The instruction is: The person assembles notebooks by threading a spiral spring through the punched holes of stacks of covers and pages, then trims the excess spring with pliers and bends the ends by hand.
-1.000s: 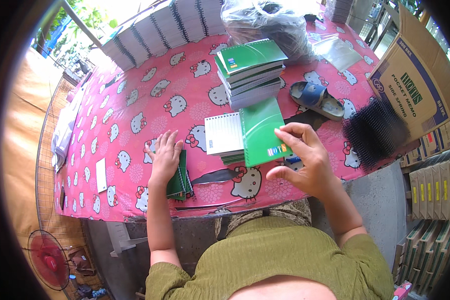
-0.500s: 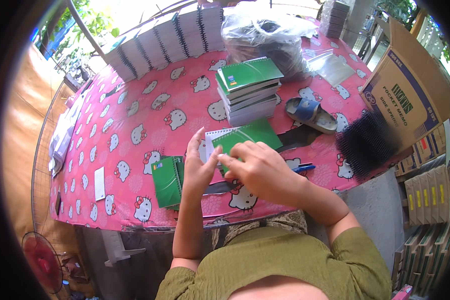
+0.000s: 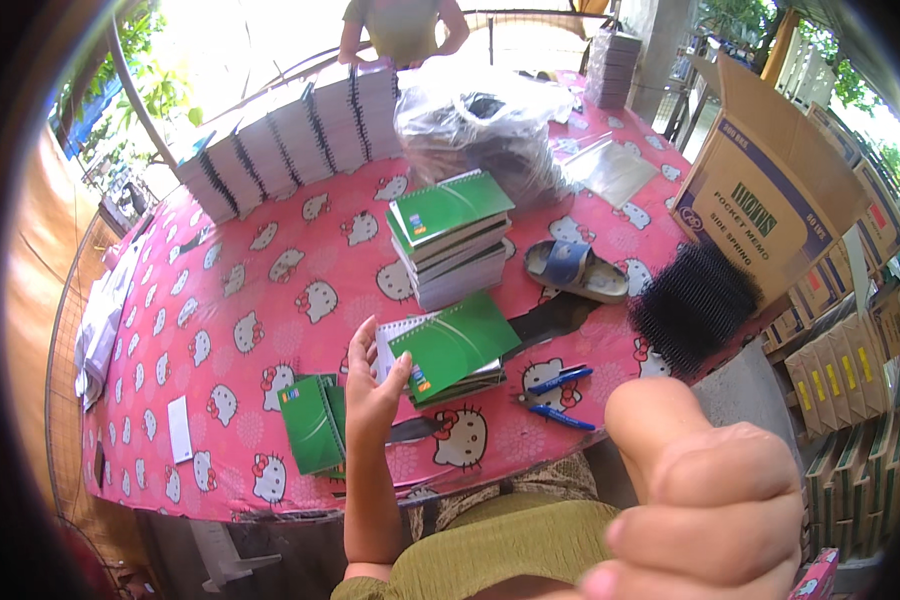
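My left hand (image 3: 372, 385) stands at the left edge of a small pile of green-covered notebooks (image 3: 460, 340), thumb and fingers apart, the thumb near the cover's corner. White pages with punched holes show under the top cover. My right hand (image 3: 715, 490) is raised close to the camera at the lower right, its fingers curled; whatever may be inside is hidden. Behind the pile rises a taller stack of green notebooks (image 3: 455, 215). To the left of my left hand lie spiral-bound green notebooks (image 3: 310, 425). Two blue pens (image 3: 564, 381) lie right of the pile.
Black spiral coils (image 3: 695, 305) lie beside an open carton (image 3: 760, 190). A blue slipper (image 3: 575, 270) rests on the pink tablecloth (image 3: 260, 375). Thick spiral-bound blocks (image 3: 280, 150) line the back left, near a plastic-wrapped bundle (image 3: 485, 140). Another person (image 3: 400, 30) stands beyond the table.
My right hand has left the notebook cover and come up toward the camera at the lower right. My left hand stays by the pile. The view has shifted, and another person's body shows.
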{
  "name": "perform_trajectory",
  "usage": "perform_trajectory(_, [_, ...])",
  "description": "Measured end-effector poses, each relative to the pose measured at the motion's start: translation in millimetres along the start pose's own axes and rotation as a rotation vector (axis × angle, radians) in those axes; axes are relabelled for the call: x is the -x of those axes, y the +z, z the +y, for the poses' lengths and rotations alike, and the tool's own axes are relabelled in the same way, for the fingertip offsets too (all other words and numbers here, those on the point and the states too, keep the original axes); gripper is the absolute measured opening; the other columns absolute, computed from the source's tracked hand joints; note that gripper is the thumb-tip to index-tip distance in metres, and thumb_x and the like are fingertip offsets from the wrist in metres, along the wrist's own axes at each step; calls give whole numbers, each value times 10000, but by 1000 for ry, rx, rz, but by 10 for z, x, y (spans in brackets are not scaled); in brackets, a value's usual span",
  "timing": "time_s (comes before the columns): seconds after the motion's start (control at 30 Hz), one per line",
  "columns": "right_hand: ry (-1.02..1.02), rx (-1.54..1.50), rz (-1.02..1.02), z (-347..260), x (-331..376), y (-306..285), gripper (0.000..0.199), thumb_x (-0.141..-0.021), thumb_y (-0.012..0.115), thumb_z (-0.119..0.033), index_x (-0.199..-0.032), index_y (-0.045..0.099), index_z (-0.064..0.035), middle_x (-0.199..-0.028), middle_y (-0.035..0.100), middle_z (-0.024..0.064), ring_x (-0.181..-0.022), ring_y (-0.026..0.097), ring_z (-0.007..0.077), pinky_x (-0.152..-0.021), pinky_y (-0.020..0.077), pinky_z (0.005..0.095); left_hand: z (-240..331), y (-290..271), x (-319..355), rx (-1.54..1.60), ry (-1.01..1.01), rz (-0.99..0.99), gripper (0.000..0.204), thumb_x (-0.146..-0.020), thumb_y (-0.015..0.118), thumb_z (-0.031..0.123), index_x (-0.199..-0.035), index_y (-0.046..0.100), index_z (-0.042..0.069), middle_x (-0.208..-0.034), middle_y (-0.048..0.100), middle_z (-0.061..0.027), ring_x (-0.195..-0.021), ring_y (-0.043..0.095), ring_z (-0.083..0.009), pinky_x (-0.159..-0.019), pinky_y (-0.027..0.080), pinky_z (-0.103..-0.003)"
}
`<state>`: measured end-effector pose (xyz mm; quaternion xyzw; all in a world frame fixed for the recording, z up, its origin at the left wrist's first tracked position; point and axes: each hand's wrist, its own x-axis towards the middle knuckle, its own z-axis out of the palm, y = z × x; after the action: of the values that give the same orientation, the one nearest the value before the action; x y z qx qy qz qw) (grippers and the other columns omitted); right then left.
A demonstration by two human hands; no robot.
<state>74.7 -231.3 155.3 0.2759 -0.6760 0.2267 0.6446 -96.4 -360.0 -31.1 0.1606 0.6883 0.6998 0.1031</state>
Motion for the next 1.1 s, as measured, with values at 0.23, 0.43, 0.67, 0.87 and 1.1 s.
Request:
perform_trajectory(0.23, [607,-25,-309,861,579,70,414,-814,686,-239,-1131,582,6,-812,588,112,-717,574,234,-664,483,335,53,68,-44,162,-23,-49,685,-807,630,48,-1387,267,0,-1343,390,-187,-1190,444,-268,-989,385,-362])
perform_trajectory(0.43, [1285,49,-762,1232,1748,526,835,-708,721,-525,-1211,443,81,-1162,467,282,-1148,451,405,-987,373,414,-66,-116,-17,349,-13,-29,544,-895,539,15,-1376,285,-5,-1290,440,-143,-1161,470,-212,-975,394,-321])
perform_trajectory(0.67, [1413,-107,-697,1317,1831,460,764,-738,740,-420,-1221,435,88,-1274,440,294,-1218,430,379,-1007,362,392,-239,-179,-90,347,32,-49,454,-916,523,42,-1336,357,-3,-1264,464,-125,-1123,513,-197,-927,464,-320])
perform_trajectory(0.87, [1531,-278,-597,1372,1938,353,687,-727,763,-277,-1218,456,92,-1142,583,246,-1094,558,330,-943,424,362,-194,-143,-88,311,3,-57,461,-909,526,31,-1335,354,-10,-1232,491,-119,-1113,516,-188,-934,447,-308])
perform_trajectory(1.1, [1112,-4,-436,1187,1533,202,319,-718,736,-91,-927,514,6,-853,613,192,-837,622,338,-698,472,369,-158,-251,-72,153,130,89,607,-894,586,109,-1416,278,76,-1335,416,-142,-1195,459,-235,-980,397,-346])
